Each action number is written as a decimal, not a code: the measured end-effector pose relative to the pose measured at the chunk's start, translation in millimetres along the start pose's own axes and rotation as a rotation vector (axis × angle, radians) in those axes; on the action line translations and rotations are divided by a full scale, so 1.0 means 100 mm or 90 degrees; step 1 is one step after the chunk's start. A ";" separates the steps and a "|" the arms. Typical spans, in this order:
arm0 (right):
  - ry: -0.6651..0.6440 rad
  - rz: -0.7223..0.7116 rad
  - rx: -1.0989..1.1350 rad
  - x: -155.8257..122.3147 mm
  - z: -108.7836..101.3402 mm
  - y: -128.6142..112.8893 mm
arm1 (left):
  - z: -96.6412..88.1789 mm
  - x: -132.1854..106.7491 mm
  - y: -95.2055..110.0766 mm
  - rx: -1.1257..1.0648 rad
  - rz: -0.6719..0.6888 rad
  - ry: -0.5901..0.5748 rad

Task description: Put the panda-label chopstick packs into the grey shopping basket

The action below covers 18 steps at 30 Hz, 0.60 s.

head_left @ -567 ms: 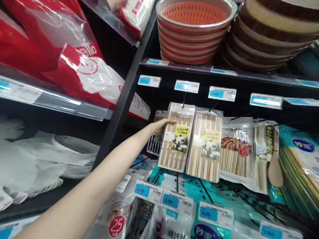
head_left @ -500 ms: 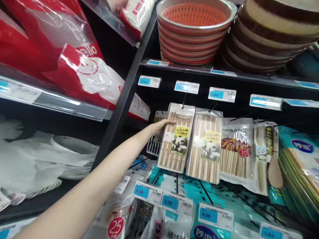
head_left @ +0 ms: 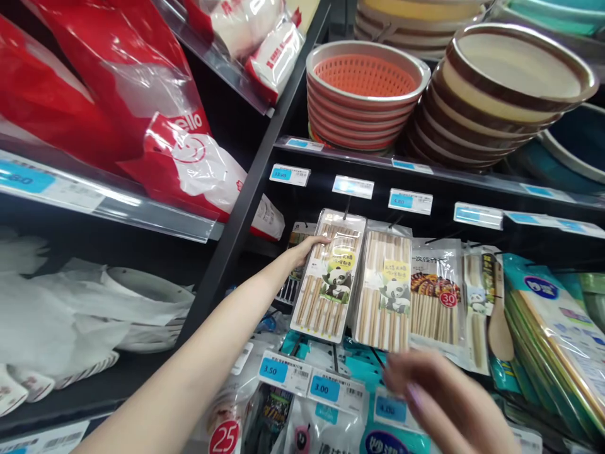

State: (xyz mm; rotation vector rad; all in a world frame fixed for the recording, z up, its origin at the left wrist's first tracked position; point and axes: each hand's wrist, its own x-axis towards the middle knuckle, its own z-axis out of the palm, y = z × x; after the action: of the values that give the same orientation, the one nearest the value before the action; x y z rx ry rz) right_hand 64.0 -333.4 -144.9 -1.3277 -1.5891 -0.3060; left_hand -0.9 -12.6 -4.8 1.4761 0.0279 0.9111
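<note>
My left hand (head_left: 307, 250) reaches in from the lower left and grips the left edge of a pack of chopsticks (head_left: 327, 284), its thumb on the front and the other fingers hidden behind. That pack has a panda label and still hangs on its hook, tilted a little. A second, paler panda chopstick pack (head_left: 384, 293) hangs just to its right. My right hand (head_left: 449, 397), blurred by motion, is at the lower right below these packs. Its thumb and fingers look apart, and I see nothing in them.
A bag of bamboo skewers (head_left: 437, 302), a wooden spoon (head_left: 501, 331) and packs of cloths (head_left: 553, 340) hang further right. Price tags (head_left: 326, 388) jut out below. Stacked baskets (head_left: 363, 120) and basins (head_left: 491, 120) stand above. A black shelf post (head_left: 250, 170) rises on the left.
My right hand has come into view from the lower right. My left hand keeps its hold on the chopstick pack. The view has shifted, showing more of the upper shelf.
</note>
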 end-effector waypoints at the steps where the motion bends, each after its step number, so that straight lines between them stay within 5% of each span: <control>1: -0.002 0.029 -0.026 0.25 0.03 -0.07 | 0.01 -0.01 0.01 -0.003 -0.005 -0.002; 5: 0.022 0.157 -0.227 1.29 0.23 -0.19 | 0.01 -0.09 0.08 -0.010 -0.018 -0.029; 7: 0.047 0.224 -0.293 1.59 0.34 -0.20 | 0.00 -0.14 0.13 -0.012 -0.017 -0.038; 14: 0.025 0.326 -0.239 1.58 0.42 -0.21 | -0.01 -0.35 0.33 -0.027 -0.020 -0.088; 18: 0.078 0.311 -0.168 1.49 0.42 -0.12 | 0.02 -0.46 0.42 -0.022 -0.015 -0.100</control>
State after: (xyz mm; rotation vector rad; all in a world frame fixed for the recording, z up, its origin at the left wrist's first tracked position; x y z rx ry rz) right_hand 47.6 -218.8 -40.8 -1.8131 -1.1023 -0.2914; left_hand -52.2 -46.2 8.2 1.5083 -0.0857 0.7712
